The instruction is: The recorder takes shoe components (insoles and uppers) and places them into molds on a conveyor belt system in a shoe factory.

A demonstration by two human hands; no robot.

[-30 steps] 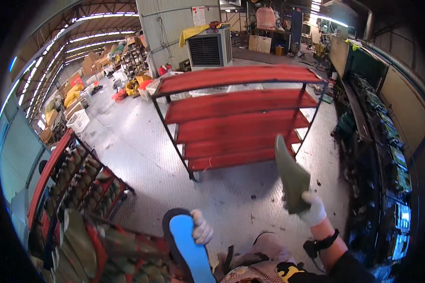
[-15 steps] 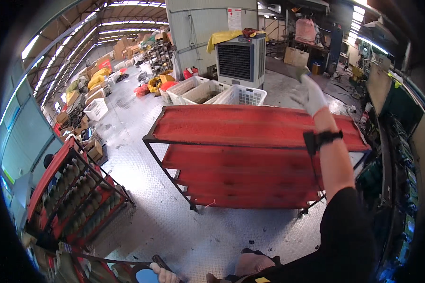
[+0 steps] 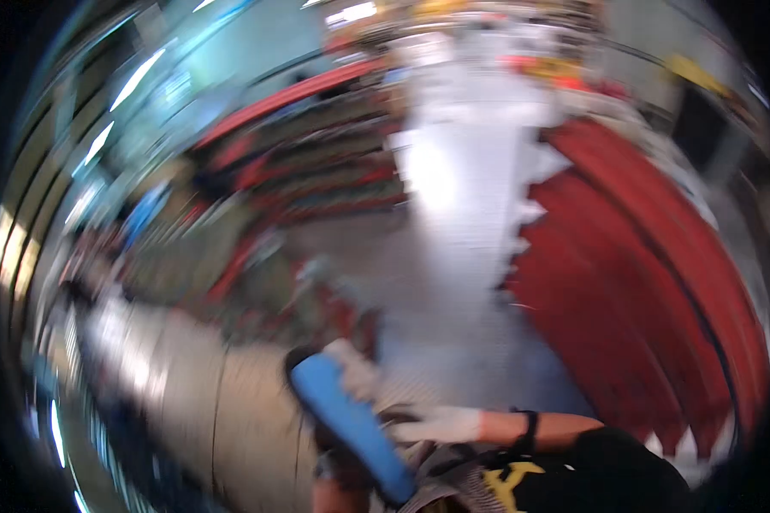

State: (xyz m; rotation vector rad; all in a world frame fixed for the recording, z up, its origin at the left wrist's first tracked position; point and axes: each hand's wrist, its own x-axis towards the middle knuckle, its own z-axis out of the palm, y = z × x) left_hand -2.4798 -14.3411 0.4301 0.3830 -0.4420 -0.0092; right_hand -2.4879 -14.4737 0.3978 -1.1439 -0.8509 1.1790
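Observation:
A long blue shoe sole with a dark edge point(image 3: 351, 419) slants across the lower middle of the head view, probably the underside of a shoe. My left hand point(image 3: 353, 369), in a pale glove, is closed round its upper part, with the fingers on the right side. My right hand point(image 3: 436, 423), also in a pale glove, reaches in from the right toward the sole's middle. Its fingers are smeared by motion, and I cannot tell whether they touch the sole.
Rightward stands a tiered red rack point(image 3: 607, 282). A rack with rows of grey-green shapes point(image 3: 316, 162) is at the upper left. A pale worktop or belt point(image 3: 188, 385) runs along the lower left. Shiny metal floor point(image 3: 462, 231) lies between the racks.
The view has swung left and blurred. My right hand has come down from above the red rack to beside the blue sole. My left hand and the sole now show much more fully.

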